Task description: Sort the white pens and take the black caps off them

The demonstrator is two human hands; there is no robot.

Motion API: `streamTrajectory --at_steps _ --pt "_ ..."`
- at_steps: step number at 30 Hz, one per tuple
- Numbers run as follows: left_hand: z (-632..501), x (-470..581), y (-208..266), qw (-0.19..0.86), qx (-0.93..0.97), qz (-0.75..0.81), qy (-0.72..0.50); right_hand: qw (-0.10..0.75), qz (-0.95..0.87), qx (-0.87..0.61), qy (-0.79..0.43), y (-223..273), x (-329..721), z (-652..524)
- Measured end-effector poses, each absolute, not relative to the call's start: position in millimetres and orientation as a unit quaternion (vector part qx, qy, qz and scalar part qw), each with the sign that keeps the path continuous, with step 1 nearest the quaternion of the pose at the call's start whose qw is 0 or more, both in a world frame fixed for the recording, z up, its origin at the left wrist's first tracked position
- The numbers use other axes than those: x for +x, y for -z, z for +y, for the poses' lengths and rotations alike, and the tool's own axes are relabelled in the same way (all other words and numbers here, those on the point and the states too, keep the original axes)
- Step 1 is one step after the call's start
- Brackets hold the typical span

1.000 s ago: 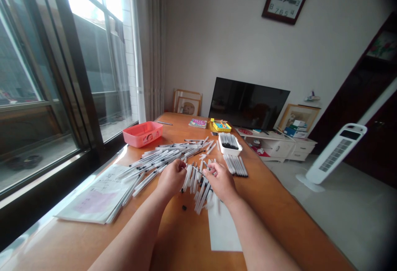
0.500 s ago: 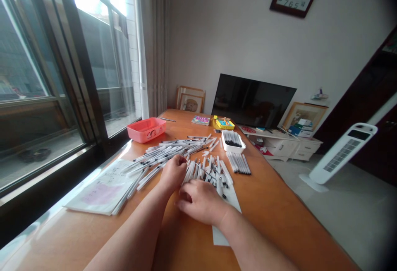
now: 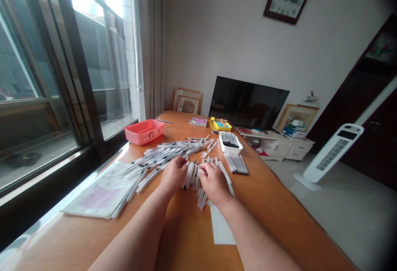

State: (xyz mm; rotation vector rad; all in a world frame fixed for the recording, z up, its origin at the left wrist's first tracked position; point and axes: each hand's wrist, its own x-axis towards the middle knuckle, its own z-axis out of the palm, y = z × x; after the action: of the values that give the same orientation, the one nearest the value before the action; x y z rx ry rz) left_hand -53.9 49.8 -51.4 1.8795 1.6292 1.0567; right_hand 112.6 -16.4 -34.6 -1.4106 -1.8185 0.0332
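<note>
My left hand (image 3: 175, 173) is closed in a pinch at the near edge of a pile of white pens with black tips (image 3: 164, 153). Opposite it, my right hand (image 3: 215, 182) also pinches, its fingertips a little apart from the left ones. A thin, pale pen (image 3: 192, 164) seems to span the gap between both sets of fingertips, though the fingers partly hide it. Below and between the hands lie loose clear-barrelled pens (image 3: 201, 198), some on a white paper sheet (image 3: 222, 227) under my right wrist.
A neat row of pens (image 3: 237, 164) lies by a white container (image 3: 231, 149) filled with pens. A red plastic box (image 3: 144, 132) stands at the left, behind a printed booklet (image 3: 96, 194). Farther back are a yellow box (image 3: 221, 125) and a colourful booklet (image 3: 198, 121).
My right hand has moved up and forward, from low over the table to beside my left fingertips, and closed into a pinch. The left hand stays nearly in place. The view has shifted slightly.
</note>
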Motion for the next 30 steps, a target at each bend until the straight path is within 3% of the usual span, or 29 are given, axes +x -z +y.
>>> streamTrajectory --at_steps 7,17,22,30 --pt "31 -38 54 0.147 0.783 0.541 -0.268 0.59 -0.573 -0.568 0.026 7 144 -15" --pt "14 -28 46 0.144 0.814 0.514 -0.228 0.683 -0.464 -0.564 -0.003 -24 177 -3" --pt "15 -30 44 0.173 0.79 0.532 -0.25 0.669 -0.41 -0.615 -0.086 -20 196 13" --pt "18 -32 46 0.203 0.784 0.522 -0.267 0.526 -0.43 -0.719 -0.15 2 204 36"
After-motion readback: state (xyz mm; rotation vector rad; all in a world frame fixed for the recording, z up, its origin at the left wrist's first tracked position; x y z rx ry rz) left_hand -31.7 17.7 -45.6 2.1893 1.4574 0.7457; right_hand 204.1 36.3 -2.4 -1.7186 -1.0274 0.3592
